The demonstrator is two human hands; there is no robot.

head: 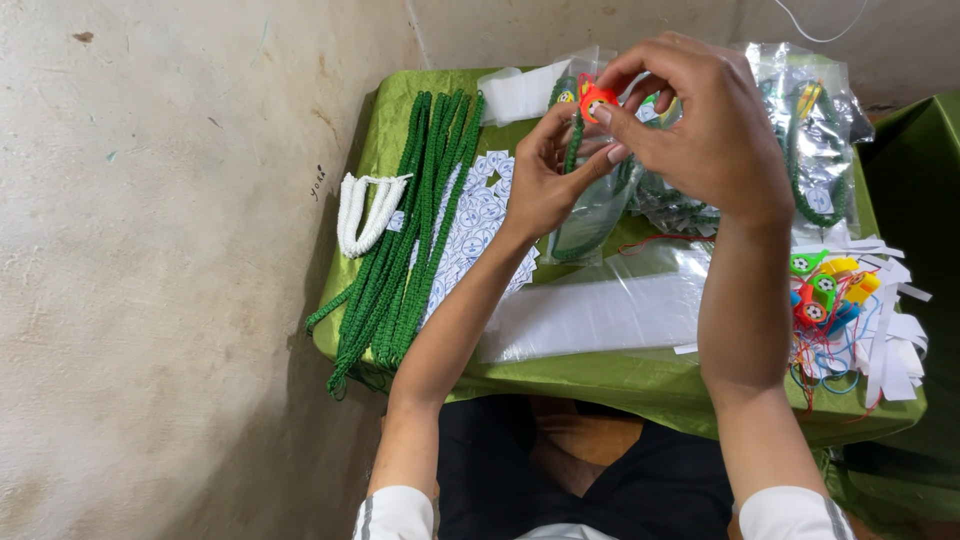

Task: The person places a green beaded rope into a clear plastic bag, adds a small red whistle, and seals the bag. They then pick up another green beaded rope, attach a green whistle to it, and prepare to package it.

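Hands meet above a small table draped in green cloth (400, 110). My right hand (705, 130) pinches a small orange plastic whistle (597, 99) between thumb and fingertips, closed around it. My left hand (548, 178) rises from below, its fingers curled shut on a green braided cord (574, 140) that hangs from the whistle. Just behind and under my hands lie clear plastic bags (820, 140) packed with more green cords and whistles. Below my hands, flat clear sleeves (600, 315) rest on the cloth. To the left sits a sheet of small round white stickers (480, 215), and beside it a long bundle of green cords (400, 240) stretches over the table's near edge. White looped cords (365, 210) lie at the far left edge, touching that bundle. Near my right forearm, a heap of bright whistles (825, 290) in green, yellow, orange and blue sits on white paper strips (895, 350).
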